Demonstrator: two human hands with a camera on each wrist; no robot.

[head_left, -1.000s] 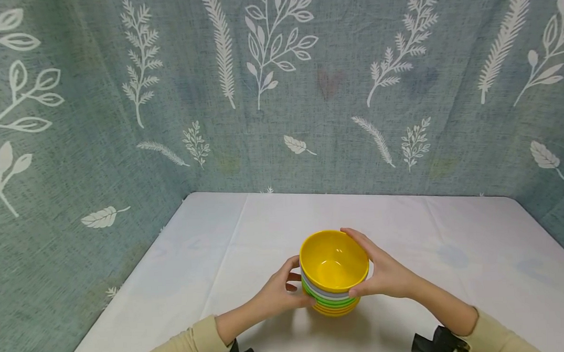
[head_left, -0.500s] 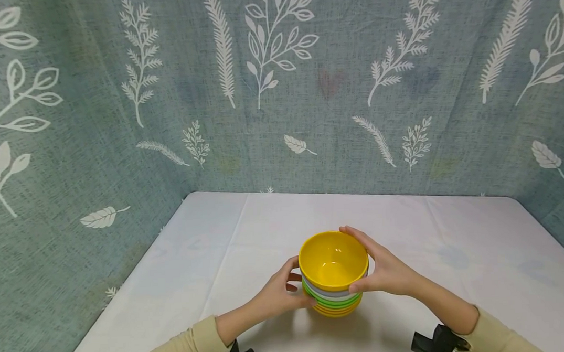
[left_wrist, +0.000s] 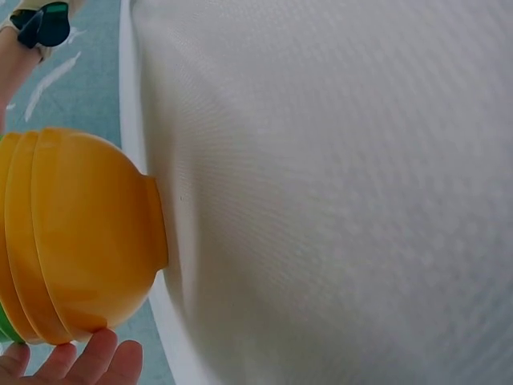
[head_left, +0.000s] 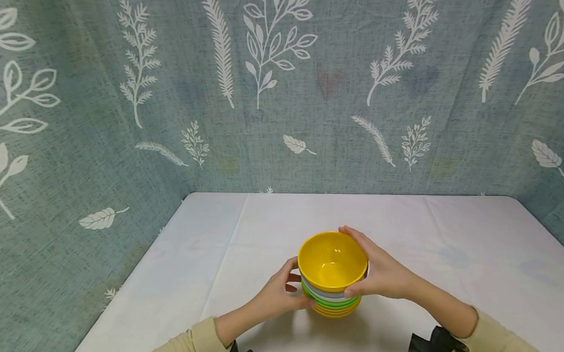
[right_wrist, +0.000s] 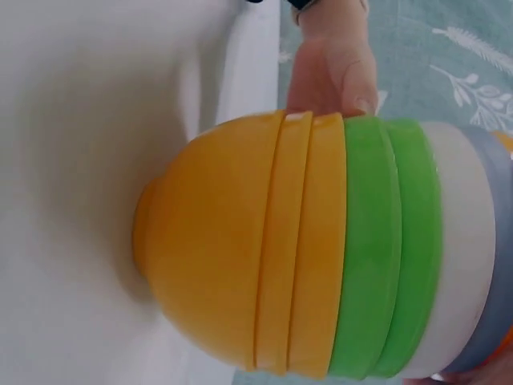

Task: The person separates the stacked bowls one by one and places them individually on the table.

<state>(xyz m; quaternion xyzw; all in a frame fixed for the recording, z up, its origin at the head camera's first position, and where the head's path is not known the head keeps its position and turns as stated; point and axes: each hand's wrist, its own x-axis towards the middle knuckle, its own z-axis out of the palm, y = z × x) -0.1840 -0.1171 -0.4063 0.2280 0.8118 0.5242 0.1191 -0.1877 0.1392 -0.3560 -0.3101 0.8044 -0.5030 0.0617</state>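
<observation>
A stack of nested bowls stands on the white-covered table. On top is a yellow bowl [head_left: 333, 263], its inside facing up. Below it, in the right wrist view, come a grey bowl [right_wrist: 503, 241], a white bowl [right_wrist: 457, 249], green bowls [right_wrist: 365, 249] and orange-yellow bowls [right_wrist: 216, 249] at the base. My left hand [head_left: 280, 292] grips the left side of the stack, thumb in front, lower than the top rim. At the upper right, my right hand [head_left: 385, 271] holds the yellow bowl near its rim, thumb in front and fingers behind. Part of those fingers is hidden.
The white tablecloth [head_left: 246, 225] spreads around the stack, with shadows in front of it. A grey-green curtain [head_left: 212, 95] with white leaf prints hangs behind and at both sides. Black devices [head_left: 438, 342] sit on both wrists.
My right thumb has shifted very slightly left along the front of the yellow bowl. The stack and my left hand look almost unmoved.
</observation>
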